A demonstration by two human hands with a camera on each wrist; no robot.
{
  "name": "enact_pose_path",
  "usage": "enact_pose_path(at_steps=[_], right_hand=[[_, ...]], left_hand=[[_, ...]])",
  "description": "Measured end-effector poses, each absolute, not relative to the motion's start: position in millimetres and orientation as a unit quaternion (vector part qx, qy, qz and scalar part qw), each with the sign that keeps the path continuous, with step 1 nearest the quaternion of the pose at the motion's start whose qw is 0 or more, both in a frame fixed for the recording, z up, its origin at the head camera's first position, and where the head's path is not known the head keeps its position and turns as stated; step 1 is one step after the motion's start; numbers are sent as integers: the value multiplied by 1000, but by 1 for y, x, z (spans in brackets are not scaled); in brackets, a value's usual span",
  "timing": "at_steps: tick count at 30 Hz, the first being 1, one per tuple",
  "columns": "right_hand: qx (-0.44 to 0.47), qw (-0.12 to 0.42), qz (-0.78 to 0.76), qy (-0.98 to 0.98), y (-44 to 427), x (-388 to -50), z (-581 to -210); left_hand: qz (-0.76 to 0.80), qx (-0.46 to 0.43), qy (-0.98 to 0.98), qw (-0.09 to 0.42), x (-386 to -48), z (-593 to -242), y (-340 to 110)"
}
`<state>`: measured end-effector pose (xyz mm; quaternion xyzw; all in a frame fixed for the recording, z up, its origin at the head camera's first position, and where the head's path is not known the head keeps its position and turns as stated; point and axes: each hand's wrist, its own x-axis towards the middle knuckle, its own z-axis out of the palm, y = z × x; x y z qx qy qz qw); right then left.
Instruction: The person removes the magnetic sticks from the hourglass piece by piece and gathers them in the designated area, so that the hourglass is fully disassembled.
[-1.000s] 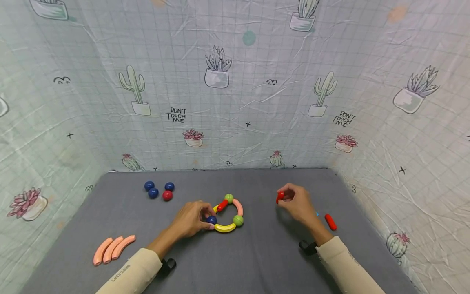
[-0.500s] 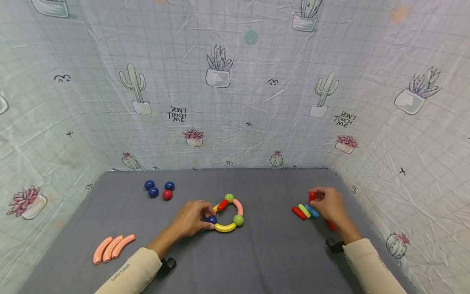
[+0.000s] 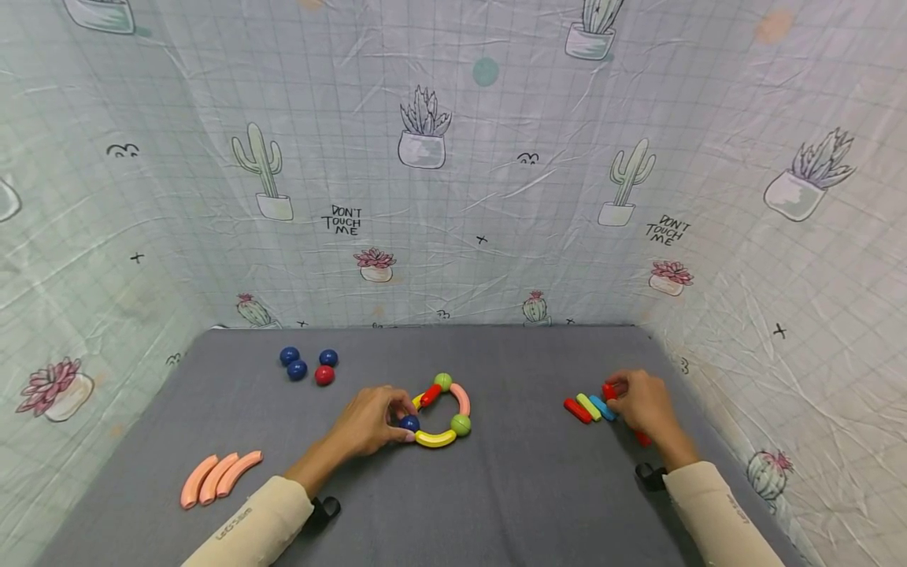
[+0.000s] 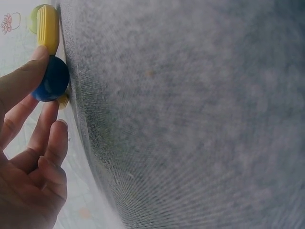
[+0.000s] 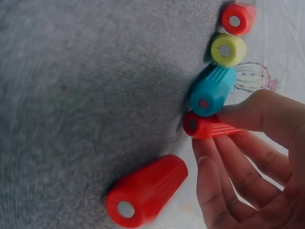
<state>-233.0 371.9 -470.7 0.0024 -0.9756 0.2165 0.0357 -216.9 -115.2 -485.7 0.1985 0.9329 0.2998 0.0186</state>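
My left hand [image 3: 372,421] pinches a blue ball [image 3: 409,424] between thumb and fingers, at the left of a ring of magnetic pieces. Round the ring are a yellow curved stick [image 3: 435,439], two green balls [image 3: 460,425], a pink curved stick [image 3: 461,399], a red stick [image 3: 430,394] and another yellow piece, partly hidden by the fingers. My right hand [image 3: 643,405] pinches a red magnetic stick [image 5: 209,125] low at the table, right beside a light blue stick [image 5: 212,90]. A yellow-green stick [image 5: 228,50] and a red one continue that row.
Another red stick [image 5: 145,191] lies under my right wrist. Three pink curved sticks [image 3: 220,479] lie at the left front. Several dark blue balls [image 3: 297,370] and a red ball [image 3: 324,375] sit at the back left. A patterned cloth wall [image 3: 482,197] encloses the grey table [image 3: 496,504].
My right hand has carried the red stick to the right, past the row of sticks, and then lowered it beside the light blue one. The left hand stays on the blue ball.
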Motion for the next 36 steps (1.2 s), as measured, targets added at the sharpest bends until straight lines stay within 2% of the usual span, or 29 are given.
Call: enact_pose_path(at_steps=[4,7,12,15,19,27,36], right_hand=[[15,63,220,-973,366,-232,-471],[36,108,230,-967,353,-230,-469],[97,189,260,-942,315,-232,-470],[135,212,286,-924,286,-236,-472],[161,194,318,-914,244,-240,-474],[222,114,328,-911,170,-245,-473],[279,58,289,-914,129,-262,-476]], left_hand=[[298,200,933,18,-217,-486,-115],[297,200,934,17,-217,-486,-115],[297,203,933,11,-218,-485,-115],[298,203,933,9,-218,-486,-115],[293,205,934,7,-218,-486,-116],[298,200,934,11,-217,-486,-116],[299,206,932,11,-218,-485,-117]])
